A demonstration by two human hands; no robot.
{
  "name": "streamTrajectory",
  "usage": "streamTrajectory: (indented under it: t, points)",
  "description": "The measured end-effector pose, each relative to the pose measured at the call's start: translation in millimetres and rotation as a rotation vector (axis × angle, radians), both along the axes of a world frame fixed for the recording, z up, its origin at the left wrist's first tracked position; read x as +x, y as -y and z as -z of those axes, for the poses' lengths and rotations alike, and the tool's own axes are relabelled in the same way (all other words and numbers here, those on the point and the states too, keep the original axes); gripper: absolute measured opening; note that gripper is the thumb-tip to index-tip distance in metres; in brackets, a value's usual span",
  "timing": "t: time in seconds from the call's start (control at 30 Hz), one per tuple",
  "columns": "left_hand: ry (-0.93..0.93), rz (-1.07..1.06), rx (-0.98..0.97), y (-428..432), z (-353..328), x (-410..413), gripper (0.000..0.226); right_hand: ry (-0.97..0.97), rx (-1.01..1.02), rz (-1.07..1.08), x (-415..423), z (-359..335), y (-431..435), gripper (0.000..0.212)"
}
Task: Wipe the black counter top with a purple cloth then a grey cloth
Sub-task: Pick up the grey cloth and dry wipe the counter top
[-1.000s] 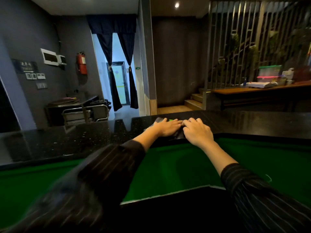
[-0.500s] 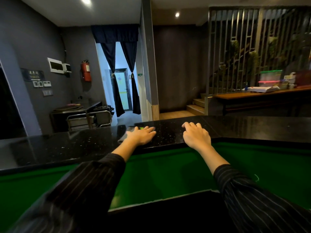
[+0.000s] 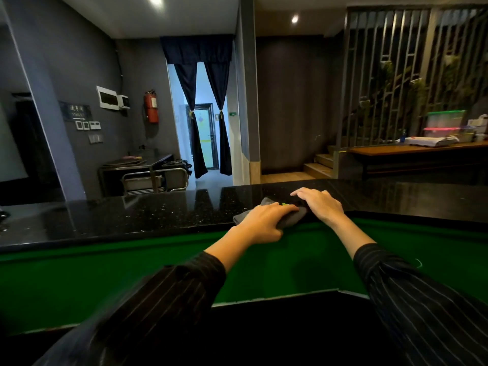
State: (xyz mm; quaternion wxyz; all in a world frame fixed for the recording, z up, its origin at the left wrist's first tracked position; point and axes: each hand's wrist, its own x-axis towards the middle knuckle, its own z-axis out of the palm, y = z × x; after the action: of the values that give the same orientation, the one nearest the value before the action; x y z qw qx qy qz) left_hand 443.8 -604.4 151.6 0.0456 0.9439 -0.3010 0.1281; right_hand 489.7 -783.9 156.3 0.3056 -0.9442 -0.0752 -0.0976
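Note:
A black speckled counter top (image 3: pixel 148 217) runs across the view from left to right. A dark grey cloth (image 3: pixel 291 219) lies on its near edge, with a small green mark showing on it. My left hand (image 3: pixel 264 220) presses down on the cloth with the fingers curled over it. My right hand (image 3: pixel 318 203) lies flat with spread fingers just right of the cloth, its thumb side touching the cloth's edge. No purple cloth is in view.
A green surface (image 3: pixel 132 273) sits below the counter on my side. Beyond the counter are a metal trolley (image 3: pixel 155 178), a doorway with dark curtains (image 3: pixel 203 122), steps (image 3: pixel 317 165) and a wooden bench (image 3: pixel 412 151) with boxes.
My left hand has slid the cloth to the right along the counter, back beside my right hand, which stayed roughly in place. The camera has tilted down slightly.

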Motion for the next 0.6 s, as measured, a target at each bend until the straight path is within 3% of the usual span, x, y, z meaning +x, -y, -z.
streamTrajectory:
  t: [0.1, 0.2, 0.37, 0.47, 0.6]
  points:
    - [0.019, 0.048, -0.254, -38.9, 0.7, -24.9, 0.056, -0.033, 0.010, -0.050, -13.9, -6.2, -4.7, 0.039]
    - [0.073, 0.046, -0.605, -90.3, -1.4, -47.1, 0.041, 0.057, 0.113, -0.149, -40.7, -11.4, -32.2, 0.049]
    - [0.154, -0.205, -0.890, -166.8, -18.1, -75.9, 0.027, 0.077, 0.054, -0.519, -95.1, -16.8, -144.9, 0.071]
    - [0.018, -0.315, -1.007, -218.1, -35.6, -96.8, 0.026, 0.078, 0.194, -0.578, -110.4, -25.5, -216.9, 0.059]
    - [-0.313, -0.461, -1.124, -306.5, -47.1, -140.6, 0.024, 0.077, 0.346, -0.591, -126.4, -34.7, -308.5, 0.030]
